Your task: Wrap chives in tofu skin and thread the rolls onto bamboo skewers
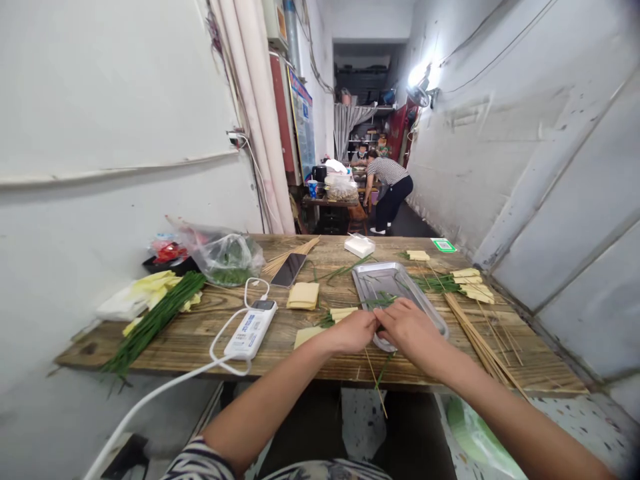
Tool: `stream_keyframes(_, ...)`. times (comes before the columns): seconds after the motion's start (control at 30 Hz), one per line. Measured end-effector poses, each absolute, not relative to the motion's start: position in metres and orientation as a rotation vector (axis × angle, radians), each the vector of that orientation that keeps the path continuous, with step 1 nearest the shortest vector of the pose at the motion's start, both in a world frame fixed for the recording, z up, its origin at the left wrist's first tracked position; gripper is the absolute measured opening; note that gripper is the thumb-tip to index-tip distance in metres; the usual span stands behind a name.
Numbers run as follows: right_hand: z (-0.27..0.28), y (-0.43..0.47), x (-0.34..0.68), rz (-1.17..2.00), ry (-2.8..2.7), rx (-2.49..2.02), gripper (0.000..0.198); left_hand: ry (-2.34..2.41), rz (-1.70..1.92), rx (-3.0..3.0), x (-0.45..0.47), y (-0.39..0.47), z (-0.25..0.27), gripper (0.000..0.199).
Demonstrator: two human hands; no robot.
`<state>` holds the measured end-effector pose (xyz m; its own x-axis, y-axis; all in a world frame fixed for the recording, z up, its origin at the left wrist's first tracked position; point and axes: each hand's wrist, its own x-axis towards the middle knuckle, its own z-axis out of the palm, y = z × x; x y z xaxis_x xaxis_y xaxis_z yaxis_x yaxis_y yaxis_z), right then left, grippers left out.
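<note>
My left hand (356, 331) and my right hand (407, 328) meet over the near left edge of a metal tray (423, 299), fingers closed together. Green chives (381, 300) stick out beyond my fingertips, and a few strands hang below; the grip itself is hidden by my fingers. A thin bamboo skewer (376, 383) runs from beneath my hands past the table's front edge; whether I hold it cannot be seen. Just behind my left hand are pale yellow tofu-skin rolls (344, 313) with chives at one end. A flat tofu-skin sheet (306, 337) lies left of it.
A tofu-skin stack (303, 295), phone (289, 269) and corded power bank (251, 329) lie left of the tray. Farther left are a chive bundle (157, 321) and plastic bag (227, 257). Skewers (483, 340) and filled rolls (473, 285) lie right. People are in the background.
</note>
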<state>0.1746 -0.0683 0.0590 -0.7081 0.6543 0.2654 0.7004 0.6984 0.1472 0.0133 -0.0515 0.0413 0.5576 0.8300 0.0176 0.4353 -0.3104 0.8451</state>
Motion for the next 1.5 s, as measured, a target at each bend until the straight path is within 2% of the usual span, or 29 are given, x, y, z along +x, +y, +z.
stream_keyframes(0.03,0.059,-0.069,0.173,-0.390,-2.760,-1.111,0.009,0.996,0.537,1.910,0.012,-0.053,0.043,0.029)
stream_keyframes(0.2,0.057,-0.071,0.172,-0.465,-2.839,-1.048,0.017,0.862,0.358,1.391,0.001,-0.054,0.043,0.027)
stream_keyframes(0.43,0.057,-0.071,0.169,-0.454,-2.709,-1.096,0.027,0.651,0.398,0.885,-0.011,-0.049,0.037,0.031)
stream_keyframes(0.63,0.051,-0.065,0.180,-0.177,-2.600,-1.346,0.031,0.797,0.425,1.115,-0.026,-0.053,0.039,0.043)
stream_keyframes(0.87,0.050,-0.061,0.185,0.400,-2.337,-1.175,0.036,0.919,0.680,1.784,-0.027,-0.065,0.042,0.043)
stream_keyframes(1.0,0.044,-0.063,0.171,0.664,-2.049,-1.112,0.040,1.013,0.914,1.893,-0.020,-0.065,0.038,0.043)
stream_keyframes(1.3,0.022,-0.073,0.116,0.813,-1.479,-1.129,0.038,0.892,1.201,1.355,0.002,-0.069,0.030,0.046)
stream_keyframes(1.4,0.022,-0.074,0.103,0.917,-1.499,-1.174,0.038,0.957,1.183,1.353,-0.003,-0.070,0.031,0.046)
stream_keyframes(1.5,0.025,-0.071,0.091,0.771,-1.696,-1.179,0.033,1.144,1.301,1.535,-0.014,-0.069,0.033,0.038)
